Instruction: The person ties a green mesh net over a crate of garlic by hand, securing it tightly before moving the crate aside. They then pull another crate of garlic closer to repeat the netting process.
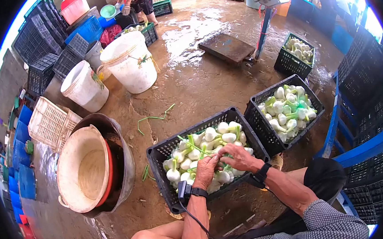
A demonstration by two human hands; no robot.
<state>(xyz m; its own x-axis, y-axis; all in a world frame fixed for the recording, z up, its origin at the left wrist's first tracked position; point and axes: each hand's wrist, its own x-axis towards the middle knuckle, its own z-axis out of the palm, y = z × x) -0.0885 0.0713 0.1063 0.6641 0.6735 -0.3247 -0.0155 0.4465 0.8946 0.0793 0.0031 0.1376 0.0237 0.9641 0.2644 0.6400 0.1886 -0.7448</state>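
Note:
A black plastic crate (160,184) full of white garlic bulbs (210,133) with short green stems stands right in front of me. Over its near half, my left hand (206,168) is closed, with a thin green stalk (194,146) running out from its fingertips across the bulbs. Close beside it, my right hand (239,157) has its fingers curled inward, almost meeting the left fingertips. What the right fingers grip is hidden behind the hand. Both wrists carry black straps.
A second crate of garlic bulbs (290,108) stands to the right, a third crate (294,68) farther back. A platform scale (226,48) is beyond. White buckets (132,66) and a big basin (88,166) are on the left. Another person's legs (144,7) show at the back.

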